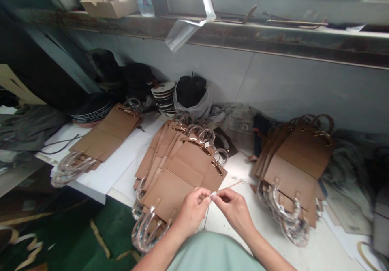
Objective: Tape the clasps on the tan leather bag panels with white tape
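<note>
My left hand (192,211) and my right hand (232,209) meet low in the middle of the view, fingertips pinched together on a small thin stick-like strip (226,188) with a pale end. Both hands hover over a white work surface (225,222). Just left of and beyond the hands lies a fanned stack of brown leather bag panels (179,173) with metal clasps and plastic-wrapped handles (146,228). A second stack of brown panels (296,165) lies to the right, and a third (105,135) lies farther left.
Against the grey wall sit a bag of dark pieces (191,94), stacked round discs (164,97) and dark cloth (103,66). A ledge above holds a cardboard box (109,5) and a clear plastic sleeve (188,26). Green patterned floor (75,238) shows lower left.
</note>
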Demonstrator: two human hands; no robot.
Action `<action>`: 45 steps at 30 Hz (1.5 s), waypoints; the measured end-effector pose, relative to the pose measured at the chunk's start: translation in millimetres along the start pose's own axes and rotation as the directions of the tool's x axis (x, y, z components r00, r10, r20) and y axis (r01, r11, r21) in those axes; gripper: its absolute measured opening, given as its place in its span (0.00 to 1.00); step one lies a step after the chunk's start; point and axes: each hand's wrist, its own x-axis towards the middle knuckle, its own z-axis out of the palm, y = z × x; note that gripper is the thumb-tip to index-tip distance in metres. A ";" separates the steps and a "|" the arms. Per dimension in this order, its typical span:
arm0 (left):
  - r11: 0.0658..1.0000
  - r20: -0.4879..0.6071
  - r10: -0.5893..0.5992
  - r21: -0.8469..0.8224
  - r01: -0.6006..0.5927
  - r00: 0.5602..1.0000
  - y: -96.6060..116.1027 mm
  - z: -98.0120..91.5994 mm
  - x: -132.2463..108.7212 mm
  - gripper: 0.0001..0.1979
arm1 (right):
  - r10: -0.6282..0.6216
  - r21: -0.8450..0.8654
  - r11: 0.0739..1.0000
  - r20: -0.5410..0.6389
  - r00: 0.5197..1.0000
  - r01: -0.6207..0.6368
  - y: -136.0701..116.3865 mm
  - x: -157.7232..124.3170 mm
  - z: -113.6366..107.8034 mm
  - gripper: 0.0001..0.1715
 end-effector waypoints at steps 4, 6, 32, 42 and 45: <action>0.960 0.007 0.184 0.212 -0.181 0.983 6.2 -9.9 8.5 0.09 | -0.125 -0.242 0.964 -0.038 0.991 0.112 -0.3 16.6 -6.3 0.12; 0.940 0.039 0.180 0.286 -0.183 0.983 9.8 -12.8 12.5 0.08 | -0.211 -0.264 0.940 0.041 0.977 0.215 -0.9 25.4 -10.6 0.15; 0.761 0.120 -0.476 -0.441 0.477 0.871 -66.4 -42.6 72.3 0.17 | 0.138 0.051 0.988 0.172 0.975 -0.148 96.1 181.4 -23.0 0.22; 0.734 0.157 -0.483 -0.465 0.496 0.861 -79.2 -44.4 74.8 0.17 | 0.127 -0.090 0.988 0.041 0.991 -0.123 99.9 187.8 -13.4 0.13; 0.741 0.156 -0.471 -0.464 0.485 0.868 -81.8 -44.2 75.0 0.17 | 0.120 -0.091 0.988 -0.013 0.993 -0.121 101.0 188.1 -10.1 0.14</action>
